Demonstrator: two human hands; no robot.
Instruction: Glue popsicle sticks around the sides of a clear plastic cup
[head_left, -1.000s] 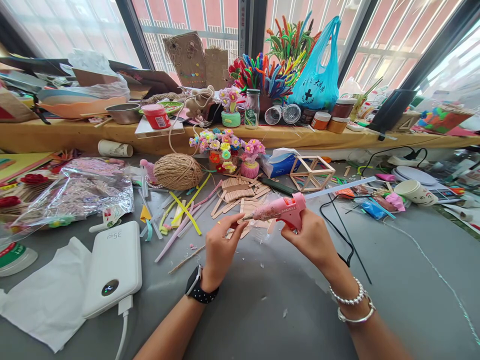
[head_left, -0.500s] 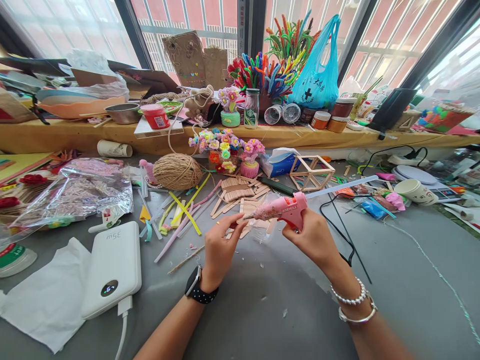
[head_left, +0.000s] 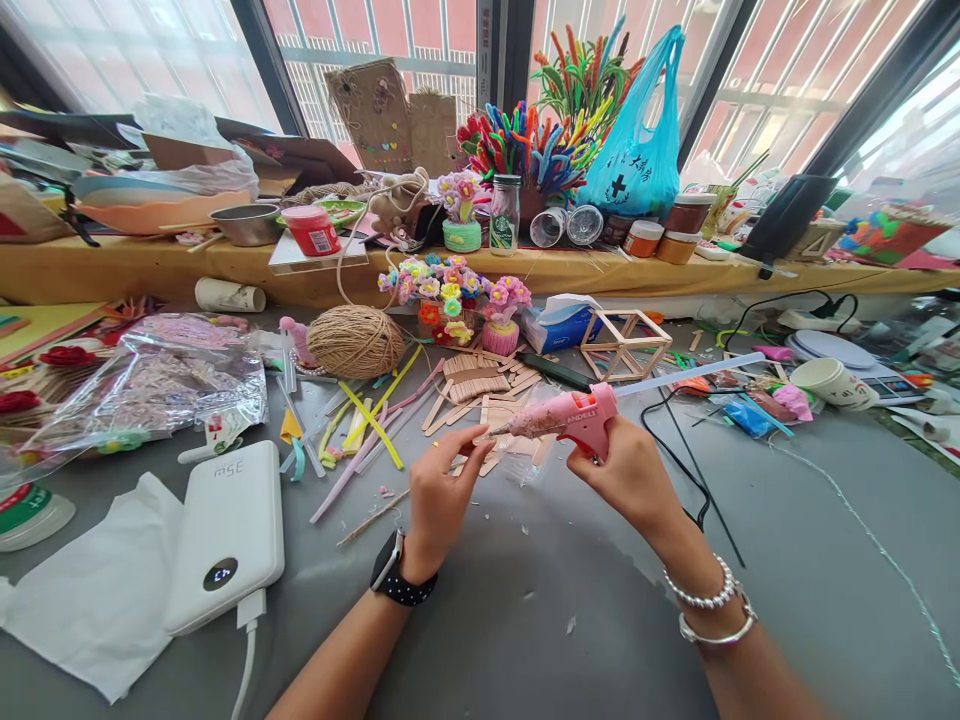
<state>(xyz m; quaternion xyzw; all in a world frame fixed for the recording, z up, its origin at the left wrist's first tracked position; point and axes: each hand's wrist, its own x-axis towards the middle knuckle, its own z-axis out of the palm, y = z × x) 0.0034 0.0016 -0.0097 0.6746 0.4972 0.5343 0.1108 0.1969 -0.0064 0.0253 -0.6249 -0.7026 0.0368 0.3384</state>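
Note:
My right hand (head_left: 628, 478) is wrapped around the handle of a pink glue gun (head_left: 574, 415), which points left. A long clear glue stick (head_left: 694, 370) sticks out of its back end. At the nozzle, the thumb and fingers of my left hand (head_left: 442, 490) are pinched together. Whatever lies between those fingertips is too small to make out. Behind the nozzle, loose wooden craft sticks (head_left: 450, 410) and a bundle of them (head_left: 474, 377) lie on the grey table (head_left: 510, 620).
A white power bank (head_left: 229, 535) and a white tissue (head_left: 105, 590) lie at left. Farther back are a twine ball (head_left: 356, 341), crocheted flowers (head_left: 450, 285) and a wooden stick cube frame (head_left: 626, 345). The black cord (head_left: 690, 470) runs beside my right hand.
The glue gun has turned slightly in my right hand, so the lettering on its side shows more clearly. My left hand keeps its pinch at the nozzle.

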